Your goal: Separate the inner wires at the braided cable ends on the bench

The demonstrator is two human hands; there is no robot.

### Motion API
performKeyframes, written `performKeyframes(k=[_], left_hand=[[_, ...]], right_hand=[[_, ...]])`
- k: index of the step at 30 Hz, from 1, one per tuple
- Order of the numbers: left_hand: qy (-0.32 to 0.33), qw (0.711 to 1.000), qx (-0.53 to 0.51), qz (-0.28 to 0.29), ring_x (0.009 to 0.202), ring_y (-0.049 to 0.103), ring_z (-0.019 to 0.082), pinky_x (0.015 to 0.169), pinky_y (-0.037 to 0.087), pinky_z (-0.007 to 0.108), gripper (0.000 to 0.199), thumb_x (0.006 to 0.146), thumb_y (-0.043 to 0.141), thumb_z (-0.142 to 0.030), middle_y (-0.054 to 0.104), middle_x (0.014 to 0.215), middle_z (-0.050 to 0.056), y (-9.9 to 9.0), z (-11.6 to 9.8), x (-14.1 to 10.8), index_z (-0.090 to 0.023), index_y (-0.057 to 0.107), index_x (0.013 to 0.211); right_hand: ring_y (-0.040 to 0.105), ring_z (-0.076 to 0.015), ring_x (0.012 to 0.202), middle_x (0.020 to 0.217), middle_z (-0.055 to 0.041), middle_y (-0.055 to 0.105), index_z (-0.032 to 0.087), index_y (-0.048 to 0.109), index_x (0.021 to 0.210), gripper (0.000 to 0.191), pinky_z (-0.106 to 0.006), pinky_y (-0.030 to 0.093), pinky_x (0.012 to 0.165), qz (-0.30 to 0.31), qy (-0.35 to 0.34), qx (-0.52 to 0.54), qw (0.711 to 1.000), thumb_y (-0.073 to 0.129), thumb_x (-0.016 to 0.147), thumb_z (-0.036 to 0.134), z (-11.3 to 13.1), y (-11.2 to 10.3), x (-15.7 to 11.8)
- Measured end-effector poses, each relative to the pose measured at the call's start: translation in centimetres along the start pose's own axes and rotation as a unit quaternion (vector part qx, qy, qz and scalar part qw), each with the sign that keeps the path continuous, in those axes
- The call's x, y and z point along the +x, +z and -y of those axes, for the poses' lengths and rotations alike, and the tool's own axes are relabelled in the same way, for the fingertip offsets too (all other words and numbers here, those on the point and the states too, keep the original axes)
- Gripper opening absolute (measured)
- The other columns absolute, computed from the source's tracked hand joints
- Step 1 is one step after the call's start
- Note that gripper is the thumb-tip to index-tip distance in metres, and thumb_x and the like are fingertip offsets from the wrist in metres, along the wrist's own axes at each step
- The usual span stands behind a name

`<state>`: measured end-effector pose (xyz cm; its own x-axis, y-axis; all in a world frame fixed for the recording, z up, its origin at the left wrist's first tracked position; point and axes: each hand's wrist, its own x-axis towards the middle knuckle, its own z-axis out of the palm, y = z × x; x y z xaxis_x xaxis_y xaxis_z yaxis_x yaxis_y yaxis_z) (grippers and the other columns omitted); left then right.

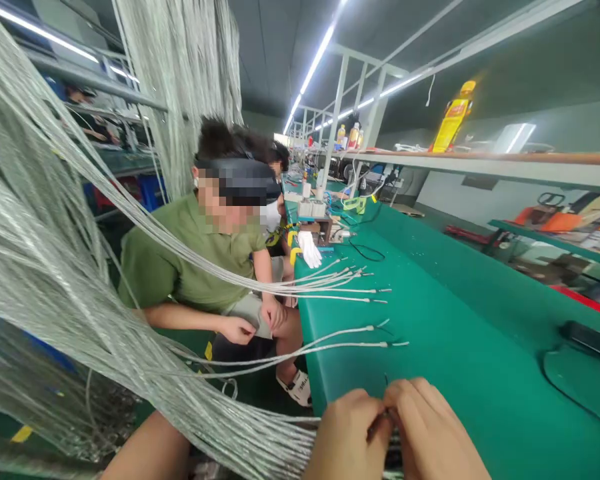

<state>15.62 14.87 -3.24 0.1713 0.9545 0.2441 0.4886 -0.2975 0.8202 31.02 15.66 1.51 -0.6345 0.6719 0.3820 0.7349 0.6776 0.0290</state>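
Side by side at the bottom of the view, my left hand (347, 430) and my right hand (433, 430) meet with bent fingers. Both pinch a cable end; only a thin dark wire tip (386, 379) shows above the fingertips, and the rest is hidden. A thick bundle of braided silvery cables (260, 427) runs from the left to behind my left hand. Beyond my hands, two separate cables (345, 343) lie over the table edge, their thin wire ends bare. Farther off, another group of cables (325, 288) lies the same way.
The green table (460, 333) stretches away ahead. Cables also hang from a rail (95, 80) at left. A seated person in a green shirt (180, 260) is beside the table. White gloves (310, 250), a black device (590, 340) and a shelf with a yellow bottle (450, 127) are in view.
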Motion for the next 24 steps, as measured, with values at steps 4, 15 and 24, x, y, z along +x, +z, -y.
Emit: performKeyframes(k=[4,15,24], left_hand=[[0.009,0.999,-0.039,0.011,0.076,0.057,0.013,0.066,0.037,0.022,0.018,0.093,0.055,-0.017,0.058,0.077,-0.002,-0.6,-0.3,-0.3,-0.023,0.060,0.076],[0.024,0.999,-0.022,0.018,0.066,0.051,0.012,0.060,0.028,0.026,0.030,0.097,0.050,-0.021,0.051,0.069,-0.002,-0.6,-0.2,-0.4,-0.019,0.045,0.068],[0.021,0.999,-0.041,0.017,0.064,0.047,0.011,0.058,0.026,0.027,0.033,0.096,0.050,-0.018,0.047,0.065,-0.003,-1.0,-0.6,-0.4,-0.018,0.041,0.064]], right_hand=[[0.048,-0.0260,0.079,0.090,-0.0068,0.053,0.021,0.043,0.096,0.033,-0.040,0.038,0.068,0.009,0.088,0.118,0.989,0.033,0.080,-0.005,0.1,0.4,-0.3],[0.051,-0.0202,0.083,0.089,-0.0014,0.052,0.024,0.037,0.090,0.035,-0.032,0.040,0.072,-0.022,0.170,0.275,0.946,0.038,0.075,-0.007,-1.0,0.7,-0.7],[0.048,-0.0170,0.080,0.085,0.0002,0.048,0.026,0.031,0.088,0.029,-0.028,0.040,0.074,-0.034,0.223,0.321,0.920,0.035,0.083,-0.002,0.0,-1.6,0.5]])
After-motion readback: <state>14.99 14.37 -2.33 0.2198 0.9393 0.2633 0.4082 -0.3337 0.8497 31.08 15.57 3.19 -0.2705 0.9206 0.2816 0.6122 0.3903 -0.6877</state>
